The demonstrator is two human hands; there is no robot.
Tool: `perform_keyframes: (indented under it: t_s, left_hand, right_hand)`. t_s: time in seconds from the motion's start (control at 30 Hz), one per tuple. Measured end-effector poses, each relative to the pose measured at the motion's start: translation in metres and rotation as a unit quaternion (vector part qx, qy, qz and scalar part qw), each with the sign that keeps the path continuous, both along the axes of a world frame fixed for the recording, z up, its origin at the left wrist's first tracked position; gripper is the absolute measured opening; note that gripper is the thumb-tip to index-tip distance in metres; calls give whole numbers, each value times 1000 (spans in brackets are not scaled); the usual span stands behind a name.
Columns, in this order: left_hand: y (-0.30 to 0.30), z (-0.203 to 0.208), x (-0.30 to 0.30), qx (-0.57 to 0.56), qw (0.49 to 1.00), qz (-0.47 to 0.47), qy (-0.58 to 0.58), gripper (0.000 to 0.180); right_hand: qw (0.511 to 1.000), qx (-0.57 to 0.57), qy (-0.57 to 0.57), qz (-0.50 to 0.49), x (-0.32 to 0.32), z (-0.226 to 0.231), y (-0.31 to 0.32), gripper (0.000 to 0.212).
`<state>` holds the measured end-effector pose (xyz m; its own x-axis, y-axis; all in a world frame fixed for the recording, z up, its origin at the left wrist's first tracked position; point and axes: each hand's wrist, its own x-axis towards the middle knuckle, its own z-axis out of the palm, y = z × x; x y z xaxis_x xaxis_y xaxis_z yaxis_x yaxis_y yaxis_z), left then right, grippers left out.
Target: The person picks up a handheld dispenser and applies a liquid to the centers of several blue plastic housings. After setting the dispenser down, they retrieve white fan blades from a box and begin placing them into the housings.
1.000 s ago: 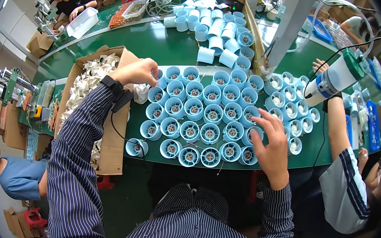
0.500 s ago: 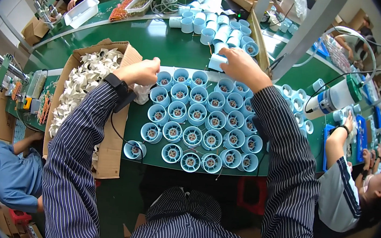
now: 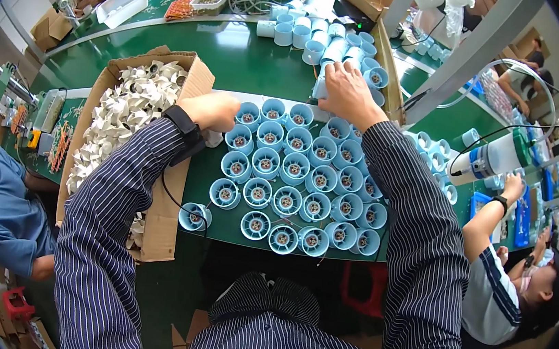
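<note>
Right hand (image 3: 348,94) grasps a blue cup (image 3: 318,87) — upright cup rows (image 3: 294,169) already set nearer, loose pile (image 3: 301,36) left beyond; left hand (image 3: 211,110) curled — contents hidden

Person's got 2 arms (image 3: 421,204) stretched forward, left hand (image 3: 212,110) loosely curled with the fingers mostly hidden, right hand (image 3: 350,94) reaching farther, back up, fingers bent in a grip.
</note>
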<state>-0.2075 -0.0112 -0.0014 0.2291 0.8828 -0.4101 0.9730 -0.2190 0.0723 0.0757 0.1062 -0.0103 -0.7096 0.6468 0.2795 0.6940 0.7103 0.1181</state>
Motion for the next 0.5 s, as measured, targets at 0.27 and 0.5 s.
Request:
perform_keyframes:
  t_s: [0.27, 0.5]
  left_hand:
    - [14, -31, -10, 131, 988, 17, -84, 24]
    - [25, -40, -17, 228, 971, -5, -69, 21]
  right_hand:
    - [985, -172, -31, -5, 12, 26, -15, 51]
    - [981, -173, -78, 40, 12, 28, -36, 47]
